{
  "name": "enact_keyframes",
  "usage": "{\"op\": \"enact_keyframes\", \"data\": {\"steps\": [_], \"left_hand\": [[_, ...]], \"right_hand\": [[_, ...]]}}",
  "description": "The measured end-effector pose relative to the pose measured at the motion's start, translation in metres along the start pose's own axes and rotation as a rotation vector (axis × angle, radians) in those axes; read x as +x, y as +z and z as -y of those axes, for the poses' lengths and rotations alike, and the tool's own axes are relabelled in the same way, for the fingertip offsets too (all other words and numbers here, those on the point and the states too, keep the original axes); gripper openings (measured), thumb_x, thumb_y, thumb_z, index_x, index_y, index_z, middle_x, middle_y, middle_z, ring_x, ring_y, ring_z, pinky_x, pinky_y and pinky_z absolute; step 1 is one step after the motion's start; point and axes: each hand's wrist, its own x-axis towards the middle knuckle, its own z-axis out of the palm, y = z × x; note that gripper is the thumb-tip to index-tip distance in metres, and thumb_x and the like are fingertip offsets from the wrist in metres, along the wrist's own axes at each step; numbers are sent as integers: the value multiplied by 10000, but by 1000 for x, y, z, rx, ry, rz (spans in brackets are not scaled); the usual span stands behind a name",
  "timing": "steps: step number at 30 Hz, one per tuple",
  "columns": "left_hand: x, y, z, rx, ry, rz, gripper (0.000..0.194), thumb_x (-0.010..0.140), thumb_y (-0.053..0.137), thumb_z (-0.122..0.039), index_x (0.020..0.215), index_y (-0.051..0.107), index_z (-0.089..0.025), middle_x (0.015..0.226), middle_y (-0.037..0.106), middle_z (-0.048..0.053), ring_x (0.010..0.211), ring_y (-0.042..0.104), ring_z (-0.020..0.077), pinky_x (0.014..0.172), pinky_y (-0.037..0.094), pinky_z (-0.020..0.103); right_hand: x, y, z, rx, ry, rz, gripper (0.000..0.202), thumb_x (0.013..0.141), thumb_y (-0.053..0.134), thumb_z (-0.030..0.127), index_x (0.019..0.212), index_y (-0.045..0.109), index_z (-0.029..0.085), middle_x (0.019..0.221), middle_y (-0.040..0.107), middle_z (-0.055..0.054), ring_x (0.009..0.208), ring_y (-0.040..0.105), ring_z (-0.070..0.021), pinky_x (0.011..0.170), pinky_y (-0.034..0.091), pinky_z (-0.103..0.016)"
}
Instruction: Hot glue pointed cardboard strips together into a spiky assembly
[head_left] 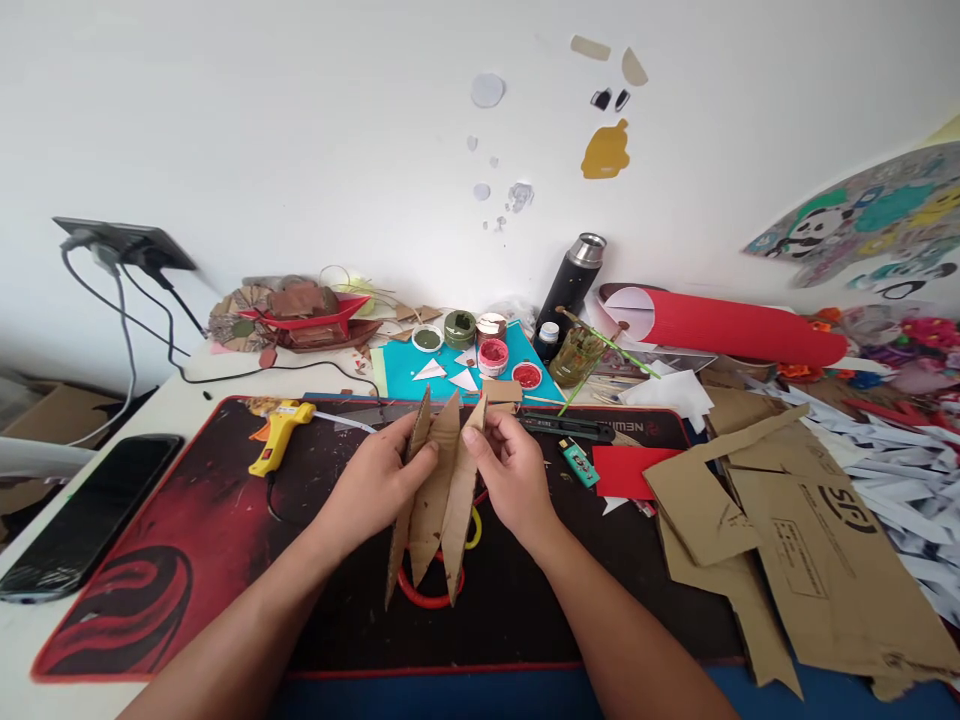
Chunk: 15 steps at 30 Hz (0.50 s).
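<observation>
**Three pointed cardboard strips, lightly pinched between two hands**

In the head view, three strips of corrugated cardboard [435, 495], each tapering to a point at both ends, stood side by side above a dark mouse mat [570, 600] on the worktop [161, 400]. Whether their hidden edges were joined could not be told.

The left hand [384, 472] was closed in a pinch, its thumb across the left strip and reaching toward the middle one, its other fingers behind. The right hand [513, 470] was curled around the upper part of the right strip, thumb flat on its face. Neither was spread wide.

Judged from this grip, the step was holding the strips in line. Doing it well called for even, light thumb pressure, since a hard squeeze would likely have creased the board. Matching the upper points first, then checking the lower ones, seemed the surest way to true the edges.

Scissors [427, 601] lay beneath the strips, their handle loops partly covered; lower tips could have snagged there, so a little clearance was wise. The yellow glue gun [280, 438] rested beyond the left hand, its cord best left well clear of the wrist.
</observation>
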Motion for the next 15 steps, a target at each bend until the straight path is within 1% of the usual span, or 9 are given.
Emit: {"op": "enact_keyframes", "data": {"steps": [2, 4, 7, 9, 12, 15], "left_hand": [[-2, 1, -2, 8, 6, 17, 378, 951, 588, -429, 1211, 726, -192, 985, 781, 26, 890, 696, 281, 762, 515, 330], [-2, 3, -2, 27, 26, -19, 357, 965, 573, -445, 1172, 721, -195, 985, 775, 27, 913, 699, 279, 780, 515, 334], [2, 5, 0, 59, 45, -75, 336, 975, 581, -476, 1126, 721, -211, 1044, 782, 29, 962, 706, 277, 830, 514, 342], [6, 6, 1, 65, 33, -82, 331, 977, 583, -485, 1119, 727, -222, 1076, 791, 28, 979, 714, 276, 840, 515, 343], [10, 6, 4, 83, 1, -91, 323, 971, 573, -466, 1109, 732, -221, 1057, 801, 32, 957, 718, 279, 804, 514, 345], [11, 6, 5, 105, 1, -82, 322, 955, 580, -450, 1106, 730, -208, 1065, 805, 48, 940, 719, 283, 789, 513, 352]], "right_hand": [[0, 0, 1, -24, -9, -30, 278, 974, 691, 486, 925, 662, 214, 748, 595, 6, 659, 509, -160, 593, 409, -277], [0, 0, 0, -45, -5, -48, 275, 968, 696, 473, 885, 647, 216, 701, 556, 24, 621, 471, -149, 564, 385, -269], [1, 0, -2, -41, 7, -52, 267, 959, 699, 463, 868, 631, 221, 687, 538, 32, 611, 466, -146, 556, 380, -265], [1, 0, -2, -24, 24, -42, 270, 955, 703, 473, 880, 639, 221, 698, 554, 27, 615, 484, -150, 562, 392, -268], [1, 1, 0, 6, 49, -18, 274, 957, 698, 489, 930, 673, 218, 730, 612, 9, 623, 524, -160, 575, 428, -277], [2, 0, 1, 3, 23, -35, 265, 953, 697, 479, 946, 693, 213, 779, 670, -17, 673, 578, -177, 604, 465, -283]]}}
